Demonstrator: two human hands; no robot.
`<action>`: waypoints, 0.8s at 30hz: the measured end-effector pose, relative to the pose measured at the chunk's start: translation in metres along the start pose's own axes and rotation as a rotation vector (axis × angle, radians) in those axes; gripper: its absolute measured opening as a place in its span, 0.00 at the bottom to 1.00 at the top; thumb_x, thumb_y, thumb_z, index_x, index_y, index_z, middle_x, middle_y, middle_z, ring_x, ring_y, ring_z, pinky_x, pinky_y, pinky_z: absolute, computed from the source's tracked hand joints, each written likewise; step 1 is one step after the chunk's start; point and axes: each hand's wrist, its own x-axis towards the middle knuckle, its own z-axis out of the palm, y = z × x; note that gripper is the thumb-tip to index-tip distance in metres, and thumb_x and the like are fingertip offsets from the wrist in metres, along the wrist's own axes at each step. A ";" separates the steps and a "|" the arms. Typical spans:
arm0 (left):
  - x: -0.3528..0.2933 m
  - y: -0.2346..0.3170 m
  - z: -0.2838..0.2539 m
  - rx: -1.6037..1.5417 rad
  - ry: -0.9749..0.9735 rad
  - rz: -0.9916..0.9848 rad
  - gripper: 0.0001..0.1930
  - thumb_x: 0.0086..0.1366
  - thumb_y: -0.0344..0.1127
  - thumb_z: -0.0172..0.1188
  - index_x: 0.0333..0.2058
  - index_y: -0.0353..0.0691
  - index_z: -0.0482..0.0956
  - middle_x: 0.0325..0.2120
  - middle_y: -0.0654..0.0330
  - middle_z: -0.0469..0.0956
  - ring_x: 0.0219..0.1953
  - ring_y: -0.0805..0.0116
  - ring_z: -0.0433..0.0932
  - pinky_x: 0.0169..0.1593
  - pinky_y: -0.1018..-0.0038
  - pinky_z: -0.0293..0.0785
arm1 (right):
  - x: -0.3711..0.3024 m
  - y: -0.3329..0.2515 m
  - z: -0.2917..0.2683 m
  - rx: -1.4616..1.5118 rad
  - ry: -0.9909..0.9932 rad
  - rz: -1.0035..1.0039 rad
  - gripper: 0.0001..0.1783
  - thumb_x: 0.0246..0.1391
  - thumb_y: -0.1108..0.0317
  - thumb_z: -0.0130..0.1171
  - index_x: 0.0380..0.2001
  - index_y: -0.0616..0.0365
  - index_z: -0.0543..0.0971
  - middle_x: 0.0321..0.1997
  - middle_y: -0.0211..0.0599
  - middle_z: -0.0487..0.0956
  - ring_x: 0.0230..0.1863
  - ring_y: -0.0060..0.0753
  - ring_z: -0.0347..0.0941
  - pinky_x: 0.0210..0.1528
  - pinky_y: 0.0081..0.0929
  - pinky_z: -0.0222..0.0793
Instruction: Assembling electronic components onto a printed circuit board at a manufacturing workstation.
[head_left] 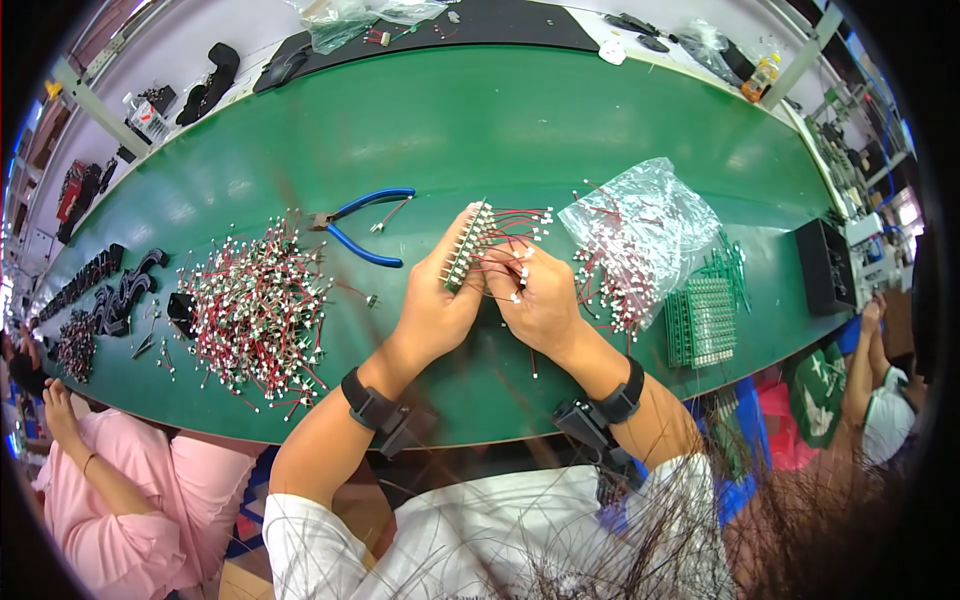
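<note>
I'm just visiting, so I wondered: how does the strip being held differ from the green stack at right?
The strip is held at a slant in the left hand; the green stack sits on the table. Red wires trail from the strip; none show on the stack. The strip is narrower than the stack. Both show rows of small, repeated parts.

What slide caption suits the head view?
Left hand gripping a strip of small boards, right hand among its red wires, blue-handled cutters on the green table.

The wires (518, 212) look plastic-coated, the smooth tabletop (480, 125) glossy.
</note>
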 end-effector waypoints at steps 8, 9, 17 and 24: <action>0.001 -0.004 -0.004 0.082 -0.036 0.044 0.34 0.60 0.16 0.54 0.67 0.31 0.60 0.59 0.45 0.73 0.59 0.55 0.76 0.59 0.69 0.71 | 0.002 -0.003 -0.003 -0.092 -0.062 0.017 0.07 0.50 0.81 0.61 0.34 0.62 0.80 0.30 0.43 0.80 0.29 0.44 0.78 0.29 0.33 0.73; 0.001 -0.003 -0.004 0.112 -0.048 0.063 0.34 0.60 0.16 0.54 0.67 0.31 0.60 0.60 0.44 0.71 0.60 0.52 0.75 0.60 0.68 0.71 | 0.002 -0.003 -0.003 -0.094 -0.061 0.017 0.07 0.50 0.81 0.61 0.34 0.62 0.80 0.30 0.43 0.80 0.29 0.44 0.78 0.29 0.33 0.73; 0.000 -0.004 -0.005 0.124 -0.061 0.066 0.35 0.59 0.16 0.54 0.66 0.31 0.60 0.60 0.42 0.71 0.60 0.50 0.74 0.61 0.67 0.70 | 0.002 -0.001 -0.003 -0.218 -0.020 -0.113 0.09 0.45 0.81 0.65 0.32 0.63 0.79 0.26 0.41 0.78 0.22 0.43 0.76 0.24 0.32 0.72; 0.000 -0.003 -0.006 0.149 -0.081 0.089 0.35 0.58 0.15 0.54 0.67 0.32 0.60 0.59 0.41 0.72 0.60 0.48 0.74 0.60 0.66 0.71 | 0.001 0.000 -0.004 -0.231 -0.045 -0.097 0.11 0.44 0.81 0.65 0.34 0.62 0.80 0.25 0.39 0.78 0.23 0.43 0.77 0.25 0.33 0.73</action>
